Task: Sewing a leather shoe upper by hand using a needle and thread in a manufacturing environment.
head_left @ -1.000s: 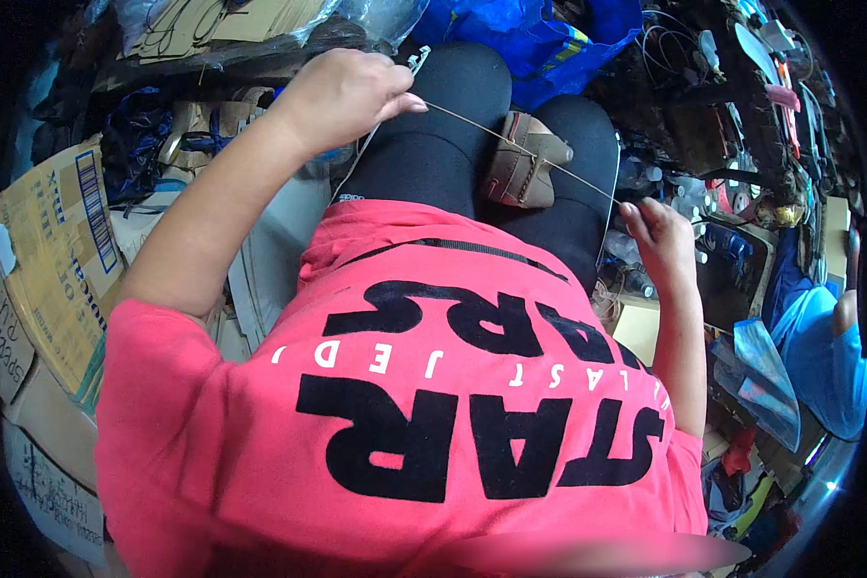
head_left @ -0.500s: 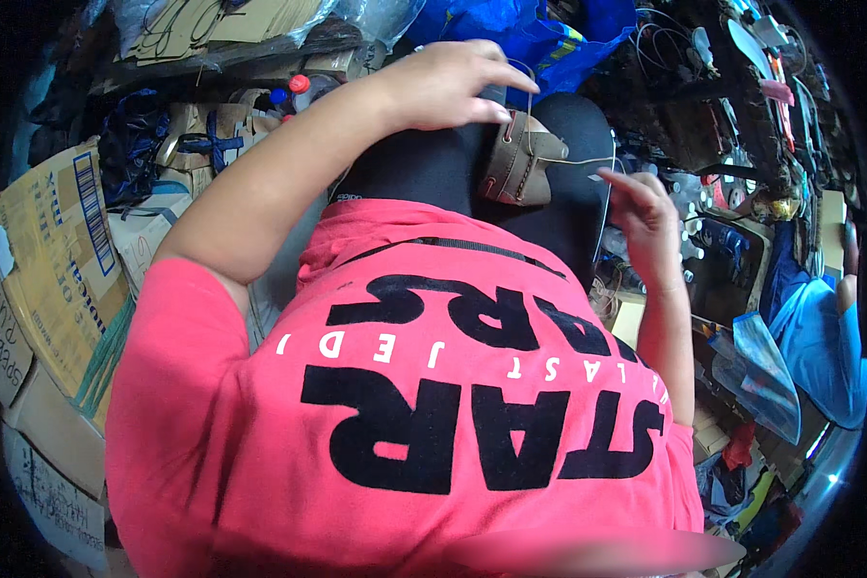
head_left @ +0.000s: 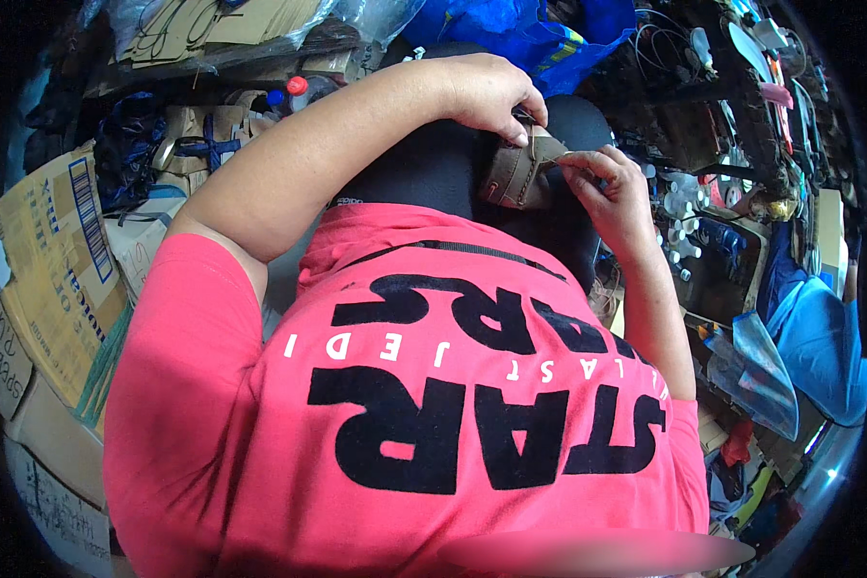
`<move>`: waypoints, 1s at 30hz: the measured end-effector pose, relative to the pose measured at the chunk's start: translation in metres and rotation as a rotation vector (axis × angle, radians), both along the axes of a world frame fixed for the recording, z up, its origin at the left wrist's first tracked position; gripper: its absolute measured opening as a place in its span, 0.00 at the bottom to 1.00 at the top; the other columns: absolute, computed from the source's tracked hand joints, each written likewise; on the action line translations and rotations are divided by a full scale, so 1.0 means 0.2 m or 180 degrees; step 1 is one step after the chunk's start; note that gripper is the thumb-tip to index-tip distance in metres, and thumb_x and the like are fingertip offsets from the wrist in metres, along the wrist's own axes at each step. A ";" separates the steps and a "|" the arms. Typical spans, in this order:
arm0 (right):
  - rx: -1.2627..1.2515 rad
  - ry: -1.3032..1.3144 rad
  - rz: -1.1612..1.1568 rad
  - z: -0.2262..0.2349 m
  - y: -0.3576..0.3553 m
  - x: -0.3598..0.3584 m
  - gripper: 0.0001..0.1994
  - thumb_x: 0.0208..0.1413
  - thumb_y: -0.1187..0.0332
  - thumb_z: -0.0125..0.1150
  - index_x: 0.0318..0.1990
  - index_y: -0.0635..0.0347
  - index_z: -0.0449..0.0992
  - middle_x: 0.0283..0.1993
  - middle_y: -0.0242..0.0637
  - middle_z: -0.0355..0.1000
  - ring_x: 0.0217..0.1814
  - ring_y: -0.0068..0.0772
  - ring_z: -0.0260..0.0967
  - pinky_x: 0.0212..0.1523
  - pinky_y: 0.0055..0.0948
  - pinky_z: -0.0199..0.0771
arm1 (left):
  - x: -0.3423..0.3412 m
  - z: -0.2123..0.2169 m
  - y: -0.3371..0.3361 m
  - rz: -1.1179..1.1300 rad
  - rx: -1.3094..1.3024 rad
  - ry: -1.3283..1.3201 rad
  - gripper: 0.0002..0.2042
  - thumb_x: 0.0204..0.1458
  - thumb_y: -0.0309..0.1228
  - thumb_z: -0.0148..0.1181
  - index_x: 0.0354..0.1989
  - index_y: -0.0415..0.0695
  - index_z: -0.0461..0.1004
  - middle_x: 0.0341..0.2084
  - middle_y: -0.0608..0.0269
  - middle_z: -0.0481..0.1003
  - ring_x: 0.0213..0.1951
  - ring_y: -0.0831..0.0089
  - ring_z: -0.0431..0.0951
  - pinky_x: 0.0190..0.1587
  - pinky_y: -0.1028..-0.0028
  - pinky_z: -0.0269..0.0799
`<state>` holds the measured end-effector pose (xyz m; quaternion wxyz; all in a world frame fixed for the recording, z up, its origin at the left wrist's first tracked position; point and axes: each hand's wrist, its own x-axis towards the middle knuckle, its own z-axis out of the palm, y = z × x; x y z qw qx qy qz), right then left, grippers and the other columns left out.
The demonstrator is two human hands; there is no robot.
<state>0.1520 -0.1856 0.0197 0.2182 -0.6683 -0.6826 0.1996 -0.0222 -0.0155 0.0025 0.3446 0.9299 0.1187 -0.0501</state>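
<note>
A brown leather shoe, moccasin-like with visible stitching along its seam, rests on my dark-trousered thighs. Over its far end my left hand is bent, with thumb and fingers curled together. A pale thread runs from the leather up towards those fingers. From the right, my right hand reaches in with thumb and forefinger pinched at the shoe's right edge. Whatever is between its fingertips is too small to make out.
A blue bag lies beyond my knees. Cardboard boxes are stacked at the left, near bottles with red and blue caps. Small bottles and a cluttered rack stand at the right, with blue plastic below.
My right hand has moved left and up to the shoe's edge; the thread stretched between them no longer shows. My left hand has shifted slightly right and down, its fingers curling in.
</note>
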 end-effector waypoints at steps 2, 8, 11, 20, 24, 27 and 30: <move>-0.0124 0.0211 -0.0033 0.03 0.02 -0.01 0.07 0.47 0.71 0.64 0.36 0.55 0.81 0.26 0.38 0.70 0.29 0.38 0.70 0.31 0.33 0.67 | 0.00 -0.01 0.00 0.0009 -0.0036 -0.0013 0.19 0.43 0.36 0.66 0.46 0.50 0.77 0.40 0.53 0.77 0.45 0.55 0.76 0.49 0.62 0.70; -0.0045 -0.0519 0.0395 0.10 0.08 -0.03 0.07 0.44 0.72 0.65 0.34 0.57 0.81 0.26 0.39 0.71 0.27 0.39 0.70 0.30 0.33 0.69 | 0.01 0.04 0.01 -0.0045 -0.0069 -0.0012 0.19 0.42 0.35 0.67 0.46 0.50 0.77 0.40 0.54 0.77 0.45 0.56 0.76 0.48 0.63 0.70; -0.0396 -0.0024 0.0407 0.08 0.12 -0.03 0.08 0.45 0.73 0.65 0.35 0.57 0.81 0.28 0.38 0.71 0.31 0.37 0.71 0.34 0.31 0.70 | 0.02 0.03 0.02 -0.0125 -0.0144 -0.0017 0.20 0.41 0.35 0.67 0.46 0.50 0.77 0.39 0.54 0.78 0.44 0.56 0.77 0.47 0.63 0.70; -0.0652 0.1048 0.0116 -0.14 0.10 0.10 0.08 0.46 0.73 0.66 0.36 0.56 0.81 0.30 0.33 0.73 0.35 0.31 0.69 0.39 0.30 0.68 | 0.10 -0.05 0.03 -0.0253 -0.0344 -0.0061 0.19 0.36 0.32 0.71 0.40 0.47 0.77 0.36 0.56 0.78 0.42 0.57 0.77 0.44 0.63 0.71; -0.0379 0.0664 0.0112 -0.17 0.09 0.05 0.06 0.45 0.71 0.68 0.33 0.55 0.81 0.30 0.33 0.75 0.35 0.31 0.69 0.40 0.32 0.65 | 0.10 -0.10 0.02 -0.0155 -0.0312 -0.0150 0.19 0.33 0.32 0.72 0.37 0.45 0.76 0.34 0.57 0.78 0.41 0.58 0.77 0.42 0.64 0.71; -0.0249 0.0673 0.0056 -0.19 0.09 0.00 0.05 0.44 0.67 0.69 0.30 0.52 0.80 0.30 0.32 0.75 0.36 0.33 0.70 0.44 0.33 0.60 | 0.09 -0.09 0.01 -0.0174 -0.0168 -0.0217 0.18 0.34 0.32 0.71 0.36 0.44 0.75 0.34 0.57 0.77 0.40 0.58 0.77 0.42 0.64 0.71; -0.0149 0.0500 0.0064 -0.18 0.07 0.00 0.05 0.45 0.65 0.68 0.30 0.51 0.79 0.29 0.30 0.73 0.36 0.33 0.69 0.45 0.35 0.58 | 0.04 -0.09 0.01 0.0107 -0.0358 -0.0583 0.18 0.37 0.33 0.70 0.39 0.45 0.74 0.35 0.57 0.76 0.39 0.59 0.76 0.42 0.65 0.71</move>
